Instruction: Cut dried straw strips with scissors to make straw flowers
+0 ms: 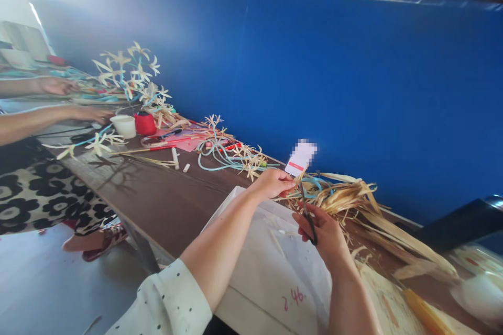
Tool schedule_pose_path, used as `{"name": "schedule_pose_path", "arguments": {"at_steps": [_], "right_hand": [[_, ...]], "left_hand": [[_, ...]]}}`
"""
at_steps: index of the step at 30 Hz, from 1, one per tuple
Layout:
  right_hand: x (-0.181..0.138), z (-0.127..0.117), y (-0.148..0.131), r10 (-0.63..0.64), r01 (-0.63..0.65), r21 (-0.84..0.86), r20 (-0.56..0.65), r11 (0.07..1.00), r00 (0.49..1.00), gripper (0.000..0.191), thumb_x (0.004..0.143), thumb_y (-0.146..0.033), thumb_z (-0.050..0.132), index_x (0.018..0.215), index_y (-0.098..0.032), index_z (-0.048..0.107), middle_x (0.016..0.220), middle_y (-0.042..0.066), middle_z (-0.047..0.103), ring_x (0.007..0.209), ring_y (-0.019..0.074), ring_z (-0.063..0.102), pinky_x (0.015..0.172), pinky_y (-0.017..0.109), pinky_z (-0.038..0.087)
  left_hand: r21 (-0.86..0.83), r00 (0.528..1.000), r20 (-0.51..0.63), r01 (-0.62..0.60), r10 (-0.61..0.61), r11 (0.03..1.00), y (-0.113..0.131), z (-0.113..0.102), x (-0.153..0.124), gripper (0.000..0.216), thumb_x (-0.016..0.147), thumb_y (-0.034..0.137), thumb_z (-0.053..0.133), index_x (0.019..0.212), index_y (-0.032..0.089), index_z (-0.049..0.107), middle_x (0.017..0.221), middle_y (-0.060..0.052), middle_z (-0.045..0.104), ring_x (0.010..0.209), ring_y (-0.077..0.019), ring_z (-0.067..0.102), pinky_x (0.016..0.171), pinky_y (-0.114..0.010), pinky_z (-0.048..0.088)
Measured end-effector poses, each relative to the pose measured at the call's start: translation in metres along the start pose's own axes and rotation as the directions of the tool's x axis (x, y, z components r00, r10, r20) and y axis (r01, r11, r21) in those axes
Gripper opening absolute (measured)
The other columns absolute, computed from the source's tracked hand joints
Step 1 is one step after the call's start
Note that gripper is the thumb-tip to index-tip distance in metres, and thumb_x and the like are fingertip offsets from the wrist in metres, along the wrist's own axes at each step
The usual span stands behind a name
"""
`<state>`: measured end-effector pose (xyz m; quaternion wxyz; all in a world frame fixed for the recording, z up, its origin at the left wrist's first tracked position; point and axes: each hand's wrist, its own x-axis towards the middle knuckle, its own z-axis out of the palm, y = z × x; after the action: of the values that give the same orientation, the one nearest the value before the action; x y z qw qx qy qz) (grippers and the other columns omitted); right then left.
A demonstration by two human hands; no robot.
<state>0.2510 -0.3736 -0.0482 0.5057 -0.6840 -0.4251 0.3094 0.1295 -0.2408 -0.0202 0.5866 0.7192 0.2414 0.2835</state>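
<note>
My right hand (323, 227) grips a pair of dark-handled scissors (309, 220), its blades pointing up and away from me. Close to the blade tips, my left hand (273, 183) pinches a small pale piece of dried husk (301, 172), which is partly hidden by the fingers. Both hands are above the far edge of a white sheet (293, 272) with pink handwritten numbers. Just beyond them stands a white card (295, 165) with a red band. A bundle of dried husk strips (346, 196) lies to the right of the scissors.
Finished pale flowers (133, 73) on blue stems stand at the left back. A white cup (124, 126) and a red thread spool (145, 123) sit near another person's hand (88, 114). Blue cords (212, 159) lie mid-table. A blue partition (334, 73) runs behind.
</note>
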Motion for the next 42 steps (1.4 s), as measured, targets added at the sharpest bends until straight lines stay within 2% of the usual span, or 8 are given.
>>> {"name": "schedule_pose_path", "arguments": {"at_steps": [3,8,21,30,36,42], "right_hand": [[-0.0009,0.0,-0.0005,-0.013,0.013,0.008,0.012,1.0,1.0,0.049,0.061,-0.045,0.069,0.097,-0.013,0.06,0.048,-0.001,0.054,0.041,0.0098,0.044,0.042,0.022,0.034],[-0.0014,-0.0003,-0.0006,-0.02,0.02,-0.002,0.031,1.0,0.999,0.039,0.061,-0.047,0.069,0.082,-0.015,0.063,0.049,-0.001,0.054,0.042,0.0103,0.043,0.043,0.023,0.033],[-0.0018,0.0002,-0.0006,-0.024,0.025,-0.026,0.035,0.999,0.999,0.035,0.061,-0.048,0.067,0.077,-0.017,0.063,0.047,-0.002,0.053,0.042,0.0095,0.043,0.042,0.022,0.032],[-0.0019,0.0003,-0.0013,-0.029,0.029,-0.002,0.047,1.0,0.998,0.032,0.064,-0.045,0.067,0.078,-0.017,0.063,0.048,-0.002,0.051,0.043,0.0095,0.041,0.043,0.023,0.031],[0.0005,-0.0024,0.0036,-0.046,0.047,-0.026,0.049,0.999,0.998,0.032,0.065,-0.046,0.066,0.079,-0.017,0.063,0.048,-0.002,0.051,0.043,0.0103,0.042,0.043,0.023,0.03],[-0.002,-0.0018,-0.0004,-0.07,0.071,-0.026,0.029,0.997,0.997,0.029,0.066,-0.043,0.065,0.077,-0.016,0.063,0.048,-0.002,0.05,0.042,0.0092,0.041,0.043,0.023,0.03]], "left_hand": [[-0.013,1.0,0.0,0.0,0.0,1.0,-0.0039,-0.0005,0.0018,0.028,0.07,0.038,0.056,0.078,0.012,0.062,0.064,-0.001,0.058,0.052,-0.0061,0.048,0.056,-0.02,0.041],[0.046,0.999,-0.008,-0.03,0.031,0.998,-0.0051,-0.0011,0.0011,0.037,0.07,0.046,0.054,0.079,0.011,0.064,0.055,0.001,0.052,0.05,-0.0066,0.046,0.052,-0.019,0.037],[0.129,0.998,-0.033,-0.044,0.049,0.991,-0.0033,-0.0024,0.0008,0.046,0.07,0.052,0.051,0.087,0.012,0.066,0.055,0.0,0.051,0.049,-0.0069,0.044,0.049,-0.018,0.033],[0.086,0.999,-0.013,-0.042,0.043,0.995,-0.0086,-0.0022,0.004,0.04,0.072,0.046,0.051,0.087,0.011,0.064,0.064,-0.002,0.058,0.051,-0.0059,0.046,0.05,-0.018,0.036],[0.048,1.0,-0.009,-0.021,0.022,0.999,-0.0081,-0.0035,0.0048,0.031,0.073,0.038,0.053,0.088,0.013,0.062,0.083,-0.006,0.065,0.056,-0.0056,0.05,0.05,-0.016,0.038],[0.105,1.0,-0.012,0.021,-0.019,0.994,-0.0065,-0.005,0.0041,0.029,0.073,0.034,0.052,0.09,0.013,0.062,0.081,-0.006,0.065,0.057,-0.0063,0.053,0.049,-0.016,0.039]]}}
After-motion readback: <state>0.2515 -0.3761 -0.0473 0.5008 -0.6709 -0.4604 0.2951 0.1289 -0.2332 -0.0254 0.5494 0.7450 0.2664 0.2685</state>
